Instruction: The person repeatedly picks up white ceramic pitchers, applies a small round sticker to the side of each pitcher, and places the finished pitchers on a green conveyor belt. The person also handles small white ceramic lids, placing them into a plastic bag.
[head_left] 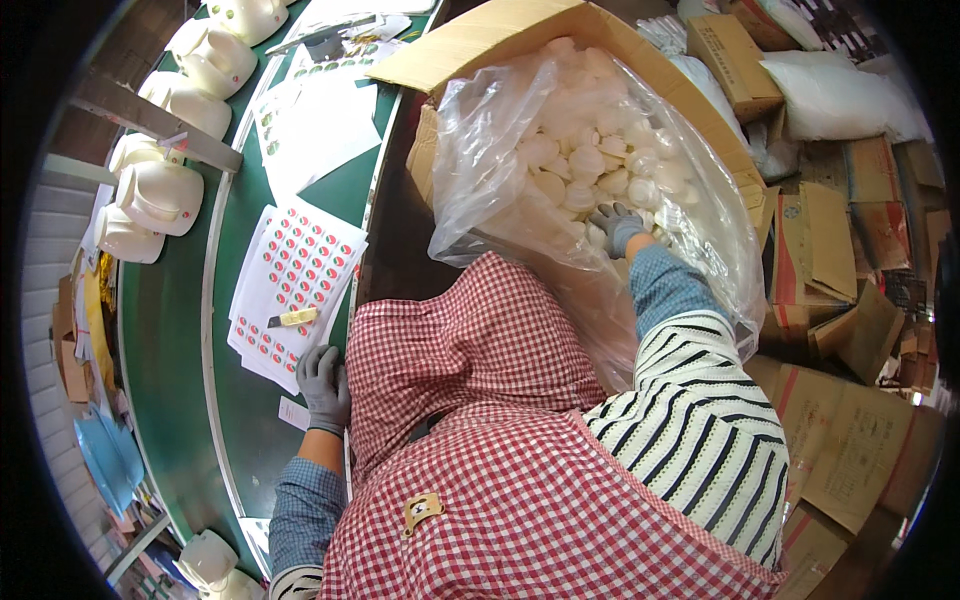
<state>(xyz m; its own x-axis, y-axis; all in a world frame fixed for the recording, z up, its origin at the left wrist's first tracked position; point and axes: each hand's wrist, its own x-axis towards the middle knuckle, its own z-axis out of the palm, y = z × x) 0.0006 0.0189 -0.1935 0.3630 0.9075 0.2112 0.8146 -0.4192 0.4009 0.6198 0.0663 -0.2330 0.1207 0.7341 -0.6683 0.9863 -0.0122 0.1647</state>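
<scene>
Cream-white round pieces [585, 165] lie heaped inside a clear plastic bag [470, 170] that lines an open cardboard box [500, 30] in front of me, a little to my right. My gloved right hand [618, 228] is down among them at the near side of the heap, its fingers spread over the pieces; I can't tell whether they have closed on any. To my left, my gloved left hand [323, 390] rests loose and released at the near edge of the green bench [245, 440], just beside the printed sheets [300, 255] with their rows of round red-and-green stickers. On those sheets lies a small yellow tool [298, 317] with a dark end. Cream jug-shaped housings [160, 197] line the bench's far side, and brown cartons [840, 450] are stacked to my right.
</scene>
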